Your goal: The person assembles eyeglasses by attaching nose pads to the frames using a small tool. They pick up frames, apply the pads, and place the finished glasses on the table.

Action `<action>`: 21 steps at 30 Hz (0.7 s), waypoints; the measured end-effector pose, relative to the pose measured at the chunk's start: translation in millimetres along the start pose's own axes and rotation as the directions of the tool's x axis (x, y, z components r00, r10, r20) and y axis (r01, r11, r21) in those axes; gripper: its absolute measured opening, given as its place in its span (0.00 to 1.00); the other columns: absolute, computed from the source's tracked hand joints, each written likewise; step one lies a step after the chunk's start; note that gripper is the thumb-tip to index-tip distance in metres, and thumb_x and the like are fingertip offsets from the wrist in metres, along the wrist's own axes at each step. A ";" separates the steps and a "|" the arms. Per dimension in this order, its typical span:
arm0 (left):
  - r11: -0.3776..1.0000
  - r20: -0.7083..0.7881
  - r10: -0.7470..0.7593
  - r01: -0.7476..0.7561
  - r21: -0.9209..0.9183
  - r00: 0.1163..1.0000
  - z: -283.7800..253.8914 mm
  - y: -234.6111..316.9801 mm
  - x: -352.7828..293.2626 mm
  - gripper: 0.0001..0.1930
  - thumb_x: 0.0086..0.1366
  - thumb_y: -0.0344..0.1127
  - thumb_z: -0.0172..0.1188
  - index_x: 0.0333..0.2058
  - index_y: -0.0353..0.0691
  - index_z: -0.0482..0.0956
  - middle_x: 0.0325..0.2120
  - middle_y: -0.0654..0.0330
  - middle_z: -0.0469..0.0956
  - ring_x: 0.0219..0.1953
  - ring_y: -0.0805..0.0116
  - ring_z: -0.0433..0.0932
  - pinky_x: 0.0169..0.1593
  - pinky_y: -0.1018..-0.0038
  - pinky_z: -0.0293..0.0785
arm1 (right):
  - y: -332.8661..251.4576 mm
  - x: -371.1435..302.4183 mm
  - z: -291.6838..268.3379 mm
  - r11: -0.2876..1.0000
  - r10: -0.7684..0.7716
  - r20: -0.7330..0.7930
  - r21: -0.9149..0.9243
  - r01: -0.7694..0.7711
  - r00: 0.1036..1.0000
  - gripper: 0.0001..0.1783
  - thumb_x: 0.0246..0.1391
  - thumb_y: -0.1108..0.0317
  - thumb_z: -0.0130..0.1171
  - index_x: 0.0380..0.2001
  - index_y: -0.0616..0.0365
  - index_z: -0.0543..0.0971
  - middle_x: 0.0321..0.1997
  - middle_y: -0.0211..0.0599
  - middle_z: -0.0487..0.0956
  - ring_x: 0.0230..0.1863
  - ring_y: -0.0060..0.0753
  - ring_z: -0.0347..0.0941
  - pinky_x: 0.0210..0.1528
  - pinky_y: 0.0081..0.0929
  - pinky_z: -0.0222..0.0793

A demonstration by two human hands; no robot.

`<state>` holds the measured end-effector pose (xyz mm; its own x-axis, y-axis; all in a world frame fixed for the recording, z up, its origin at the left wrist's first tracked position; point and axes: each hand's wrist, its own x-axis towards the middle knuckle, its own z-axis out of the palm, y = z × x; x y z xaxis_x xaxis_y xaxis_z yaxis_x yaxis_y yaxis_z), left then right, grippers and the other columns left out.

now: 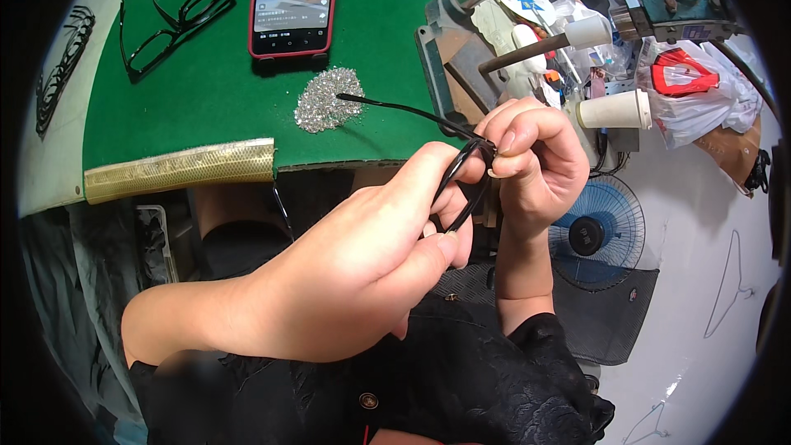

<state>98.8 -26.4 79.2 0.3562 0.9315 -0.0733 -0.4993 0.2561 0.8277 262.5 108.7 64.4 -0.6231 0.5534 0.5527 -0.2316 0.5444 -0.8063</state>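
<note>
A black eyeglass frame (pixel 452 166) is held up in front of me, just past the near edge of the green mat. My left hand (pixel 338 259) is closed round its rims. At the frame's right end, my right hand (pixel 540 161) pinches the hinge area with thumb and fingertips; whether a tiny part is also between them is hidden. One temple arm (pixel 395 105) stretches away to the left, its tip above a heap of small silvery metal pieces, seemingly screws (pixel 329 99). The heap lies on the green mat (pixel 189 107).
More black eyeglass frames (pixel 177 25) lie at the far left, with a stack (pixel 62 74) beyond the mat. A phone in a red case (pixel 292 4) stands behind the heap. A gold strip (pixel 181 169) lines the near edge. A metal press (pixel 527 41) and paper cup (pixel 614 109) are right.
</note>
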 end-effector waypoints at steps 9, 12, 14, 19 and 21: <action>0.991 0.007 -0.002 0.002 -0.133 1.000 3.2 2.7 -0.1 0.22 0.68 0.27 0.44 0.58 0.33 0.52 0.33 0.54 0.68 0.20 0.75 0.68 0.21 0.84 0.68 | 7.0 2.3 -1.7 0.994 -0.076 0.010 0.076 0.075 0.997 0.06 0.49 0.78 0.61 0.27 0.64 0.73 0.24 0.37 0.75 0.27 0.26 0.71 0.30 0.18 0.67; 0.987 -0.002 0.035 -0.035 -0.155 0.999 8.2 5.4 7.3 0.21 0.68 0.28 0.45 0.57 0.33 0.53 0.32 0.54 0.68 0.21 0.75 0.68 0.20 0.82 0.70 | 9.2 2.3 0.8 0.979 -0.066 -0.083 0.189 0.081 0.994 0.07 0.51 0.78 0.60 0.30 0.63 0.71 0.26 0.38 0.74 0.27 0.24 0.69 0.29 0.17 0.66; 0.981 0.012 0.062 -0.059 -0.187 0.998 10.7 8.8 17.3 0.20 0.68 0.30 0.45 0.56 0.33 0.53 0.32 0.54 0.68 0.23 0.74 0.69 0.20 0.81 0.73 | 13.1 4.7 -2.7 0.972 -0.084 -0.144 0.205 0.113 0.986 0.09 0.52 0.78 0.58 0.32 0.62 0.68 0.28 0.37 0.74 0.26 0.21 0.67 0.28 0.14 0.64; 0.988 -0.049 0.106 -0.111 -0.108 0.993 17.8 20.4 57.1 0.19 0.67 0.30 0.45 0.55 0.33 0.55 0.31 0.56 0.69 0.23 0.74 0.70 0.18 0.79 0.73 | 25.0 19.5 -12.3 0.970 -0.037 -0.355 0.210 0.119 0.934 0.08 0.57 0.73 0.58 0.35 0.59 0.68 0.28 0.32 0.73 0.24 0.15 0.64 0.26 0.12 0.59; 0.980 -0.048 0.151 -0.156 -0.127 0.987 21.1 25.0 76.5 0.19 0.67 0.30 0.46 0.55 0.34 0.55 0.31 0.56 0.70 0.23 0.74 0.70 0.18 0.79 0.72 | 27.8 23.6 -21.8 0.965 0.016 -0.405 0.247 0.093 0.914 0.09 0.58 0.71 0.57 0.37 0.59 0.68 0.29 0.30 0.73 0.25 0.15 0.63 0.26 0.12 0.58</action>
<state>130.2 45.8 106.0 0.2382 0.9709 0.0259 -0.6447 0.1381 0.7518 257.6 150.7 59.6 -0.2710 0.7698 0.5779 -0.4658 0.4205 -0.7786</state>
